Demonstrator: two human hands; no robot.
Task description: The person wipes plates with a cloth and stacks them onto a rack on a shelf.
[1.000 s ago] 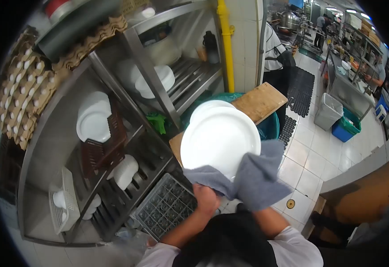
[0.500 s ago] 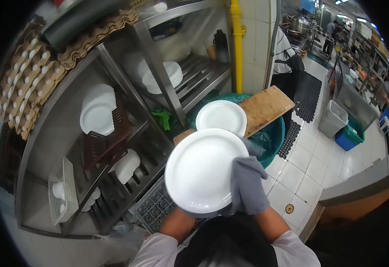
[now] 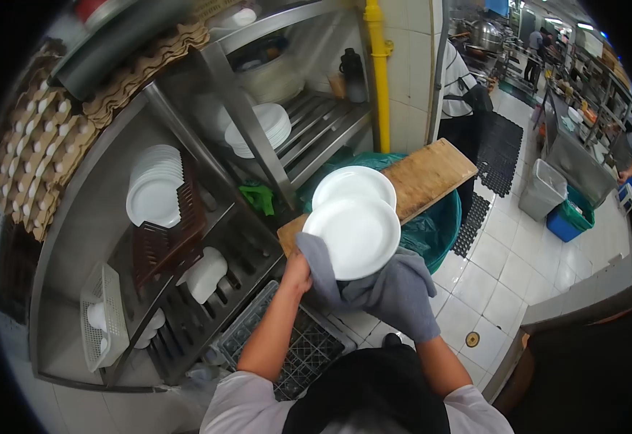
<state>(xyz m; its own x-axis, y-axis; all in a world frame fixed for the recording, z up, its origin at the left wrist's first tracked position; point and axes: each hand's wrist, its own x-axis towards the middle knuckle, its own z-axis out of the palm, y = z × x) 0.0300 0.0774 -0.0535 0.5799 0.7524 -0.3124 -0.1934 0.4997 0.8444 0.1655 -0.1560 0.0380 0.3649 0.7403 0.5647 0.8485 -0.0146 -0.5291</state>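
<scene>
A round white plate (image 3: 352, 239) is held in front of me, its inner face up. My left hand (image 3: 299, 272) is closed at its left rim, with a grey cloth (image 3: 321, 269) folded between fingers and plate. The same cloth wraps my right hand (image 3: 408, 300), which is at the lower right rim; its fingers are hidden. Just beyond, a second white plate (image 3: 352, 182) lies over a wooden board (image 3: 431, 177), partly covered by the held plate.
A green-lined bin (image 3: 439, 235) is under the board. Stacked plates stand in a brown rack (image 3: 178, 220) and on a steel shelf (image 3: 316, 126) to the left. A dark glass crate (image 3: 305, 354) is below my left arm. A person (image 3: 460, 90) stands ahead.
The held plate has moved away from me and now overlaps more of the second plate. My left hand has come into view at its left rim, and the right has shifted lower beneath it.
</scene>
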